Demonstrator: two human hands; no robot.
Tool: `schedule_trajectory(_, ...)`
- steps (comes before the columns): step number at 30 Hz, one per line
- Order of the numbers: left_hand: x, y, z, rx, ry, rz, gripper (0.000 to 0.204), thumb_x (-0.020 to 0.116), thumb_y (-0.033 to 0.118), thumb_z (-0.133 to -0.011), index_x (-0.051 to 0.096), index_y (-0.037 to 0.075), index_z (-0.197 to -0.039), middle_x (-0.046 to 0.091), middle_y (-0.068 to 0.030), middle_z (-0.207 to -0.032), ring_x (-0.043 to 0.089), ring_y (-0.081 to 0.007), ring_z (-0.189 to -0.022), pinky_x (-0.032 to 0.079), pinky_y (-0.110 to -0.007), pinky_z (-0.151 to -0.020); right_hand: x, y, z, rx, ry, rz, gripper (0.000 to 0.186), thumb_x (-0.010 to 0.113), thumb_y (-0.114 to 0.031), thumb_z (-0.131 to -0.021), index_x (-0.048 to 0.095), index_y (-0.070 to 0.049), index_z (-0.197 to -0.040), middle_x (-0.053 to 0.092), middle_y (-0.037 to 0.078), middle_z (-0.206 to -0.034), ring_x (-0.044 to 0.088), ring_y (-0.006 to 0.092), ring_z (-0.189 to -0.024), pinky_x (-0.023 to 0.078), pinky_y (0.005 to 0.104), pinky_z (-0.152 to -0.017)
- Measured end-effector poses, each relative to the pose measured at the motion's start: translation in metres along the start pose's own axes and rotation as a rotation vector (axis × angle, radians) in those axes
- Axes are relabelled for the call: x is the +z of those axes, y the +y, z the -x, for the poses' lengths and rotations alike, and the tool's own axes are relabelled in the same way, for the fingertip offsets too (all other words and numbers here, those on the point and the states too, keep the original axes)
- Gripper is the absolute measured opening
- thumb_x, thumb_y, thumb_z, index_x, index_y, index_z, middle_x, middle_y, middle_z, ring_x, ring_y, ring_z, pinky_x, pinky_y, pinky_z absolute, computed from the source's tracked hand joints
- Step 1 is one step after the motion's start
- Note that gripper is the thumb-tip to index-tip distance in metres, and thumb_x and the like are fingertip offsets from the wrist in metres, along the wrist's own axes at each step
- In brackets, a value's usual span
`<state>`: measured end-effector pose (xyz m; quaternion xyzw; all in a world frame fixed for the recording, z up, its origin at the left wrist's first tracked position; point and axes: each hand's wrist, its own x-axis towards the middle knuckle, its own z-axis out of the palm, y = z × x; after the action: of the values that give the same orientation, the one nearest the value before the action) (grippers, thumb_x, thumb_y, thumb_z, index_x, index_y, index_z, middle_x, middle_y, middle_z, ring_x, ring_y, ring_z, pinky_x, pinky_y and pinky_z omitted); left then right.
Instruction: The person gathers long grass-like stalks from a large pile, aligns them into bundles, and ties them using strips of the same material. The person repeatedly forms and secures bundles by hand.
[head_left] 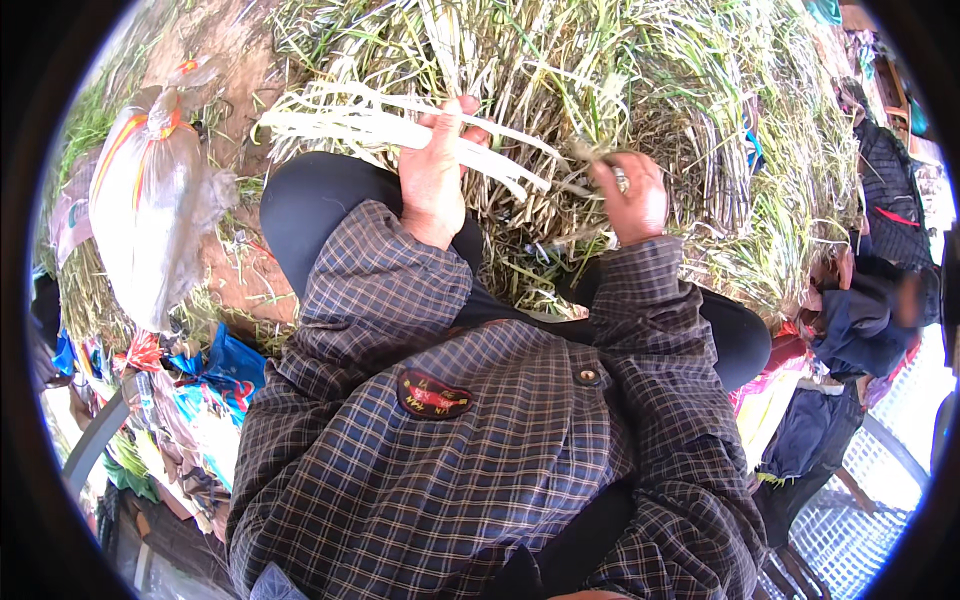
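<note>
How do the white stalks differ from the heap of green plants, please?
The white stalks are pale and look clean, whereas the heap of green plants mixes green leaves with dull, straw-coloured stems. The white stalks make a small bunch; the heap spreads widely. The white stalks are held in the left grip, while the heap lies on the ground. Both consist of long, thin pieces.
</note>
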<state>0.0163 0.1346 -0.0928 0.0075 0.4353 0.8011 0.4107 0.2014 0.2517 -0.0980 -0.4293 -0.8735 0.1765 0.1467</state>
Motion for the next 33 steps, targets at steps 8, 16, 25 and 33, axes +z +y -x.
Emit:
schedule_trajectory(8, 0.008, -0.019, 0.017, -0.125, -0.148, -0.152, 0.018, 0.054, 0.014, -0.082, 0.057, 0.0, -0.092, 0.059, -0.0032, -0.08, 0.052, -0.0076, -0.066, 0.041, -0.018, -0.058, 0.003, -0.075, -0.004, -0.352, -0.025, -0.144, 0.022, 0.063, -0.021, -0.069, 0.057, -0.008, -0.085, 0.058, 0.009, -0.074, 0.057, 0.0262, -0.068, 0.044, 0.0343, -0.059)
schedule_trajectory(16, 0.008, -0.015, 0.009, -0.005, -0.036, -0.043, 0.018, 0.053, 0.015, -0.083, 0.053, -0.002, -0.086, 0.057, -0.0087, -0.085, 0.056, -0.0143, -0.07, 0.05, -0.026, -0.064, 0.005, -0.044, -0.004, 0.011, -0.067, -0.176, 0.009, 0.056, -0.016, -0.077, 0.058, -0.008, -0.081, 0.06, 0.005, -0.074, 0.057, 0.0176, -0.063, 0.048, 0.0325, -0.055)
schedule_trajectory(25, -0.005, 0.024, -0.005, 0.213, 0.09, 0.066, 0.028, 0.049, 0.025, -0.085, 0.049, -0.001, -0.093, 0.054, -0.0127, -0.092, 0.055, -0.0212, -0.085, 0.048, -0.033, -0.072, -0.006, 0.112, 0.009, 1.075, 0.345, -0.166, 0.03, 0.051, -0.022, -0.082, 0.053, 0.0, -0.102, 0.058, 0.016, -0.096, 0.058, 0.0209, -0.086, 0.048, 0.0355, -0.076)
schedule_trajectory(33, 0.001, 0.028, 0.002, -0.008, -0.109, -0.073, 0.029, 0.047, 0.024, -0.086, 0.051, 0.002, -0.104, 0.06, -0.0095, -0.089, 0.058, -0.0143, -0.077, 0.045, -0.022, -0.066, -0.014, 0.046, -0.003, 0.671, 0.173, -0.221, 0.021, 0.06, -0.026, -0.075, 0.057, -0.006, -0.082, 0.057, 0.01, -0.086, 0.055, 0.019, -0.078, 0.047, 0.0338, -0.071)
